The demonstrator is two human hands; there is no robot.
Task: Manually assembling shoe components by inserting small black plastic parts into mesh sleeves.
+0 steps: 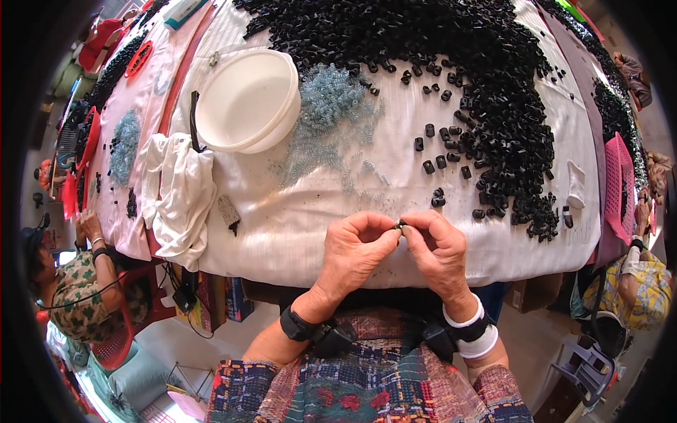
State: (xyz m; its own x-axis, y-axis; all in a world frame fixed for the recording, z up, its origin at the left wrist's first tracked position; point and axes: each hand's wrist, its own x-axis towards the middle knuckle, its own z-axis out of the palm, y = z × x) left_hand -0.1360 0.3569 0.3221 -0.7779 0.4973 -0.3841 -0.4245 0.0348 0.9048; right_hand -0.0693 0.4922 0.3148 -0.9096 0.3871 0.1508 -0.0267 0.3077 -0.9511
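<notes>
Above the table's near edge, my left hand point(357, 247) and my right hand point(438, 248) meet fingertip to fingertip. Thumbs and forefingers of both pinch a tiny dark piece point(401, 225), mostly hidden by the fingers. Straight ahead on the white cloth point(296, 233) lies a pile of small bluish coils that look like springs point(328, 95), thinning out toward me. Ahead and to the right spreads a big heap of small black plastic parts point(504, 134). Several loose barrel-shaped black parts point(430, 131) lie nearer my right hand.
A white plastic bowl point(248, 102) stands left of the coils. Near it lie a crumpled white cloth point(180, 190) and a small grey scrap point(228, 211). A pink basket point(618, 187) is at the right edge. Other people sit at the left point(84, 282) and right point(638, 282).
</notes>
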